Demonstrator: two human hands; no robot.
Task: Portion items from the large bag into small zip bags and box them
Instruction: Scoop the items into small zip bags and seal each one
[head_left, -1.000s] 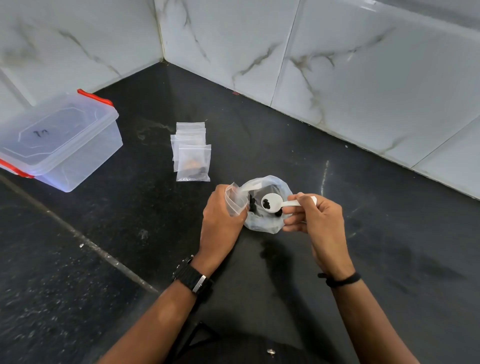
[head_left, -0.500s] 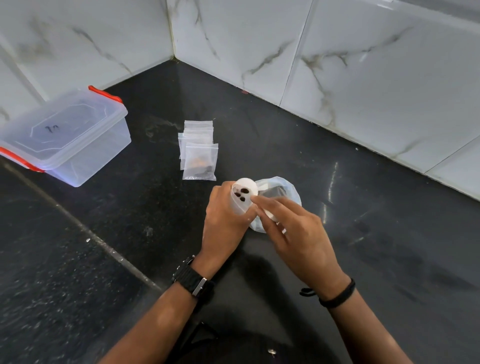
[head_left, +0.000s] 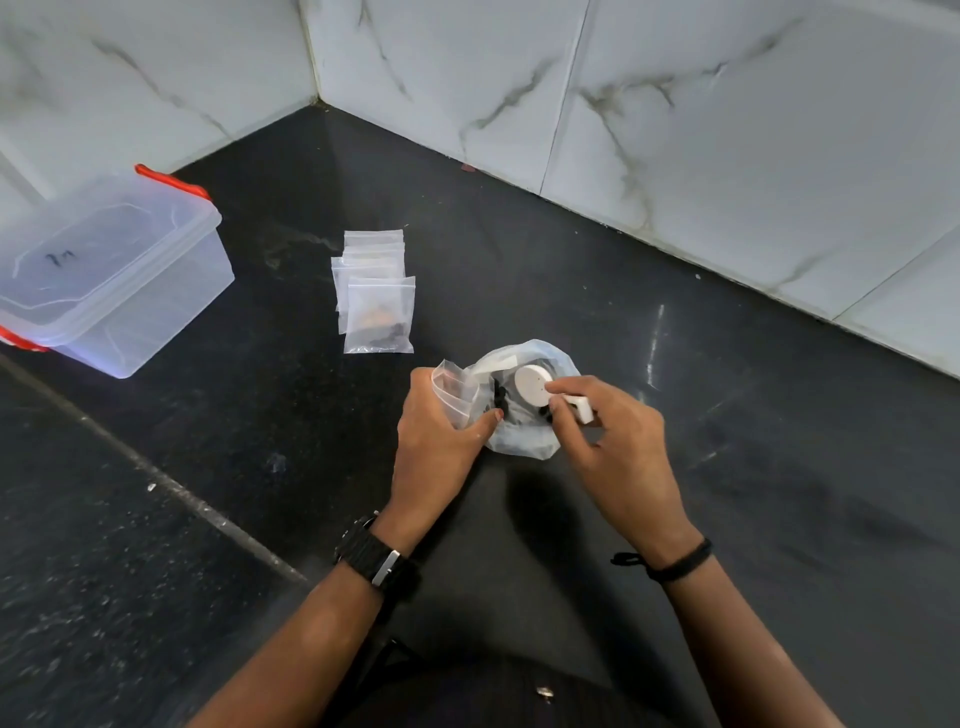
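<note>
My left hand (head_left: 439, 441) grips a small clear zip bag (head_left: 451, 387) upright, its mouth facing up. My right hand (head_left: 618, 431) pinches the handle of a white plastic scoop (head_left: 535, 384), whose round bowl is turned down inside the large clear bag (head_left: 524, 436). That large bag lies open on the black counter between my hands, with small dark items inside it. A pile of small zip bags (head_left: 376, 291) lies further back on the left; the front one holds a few dark and orange bits.
A clear plastic box (head_left: 111, 275) with a closed lid and red clips stands at the left. White marble-look tiled walls (head_left: 675, 130) meet in a corner behind the black counter (head_left: 727, 467). A pale seam line crosses the counter at the lower left.
The scoop went from over the small zip bag's mouth back to the right, into the large bag. My left hand kept holding the small bag.
</note>
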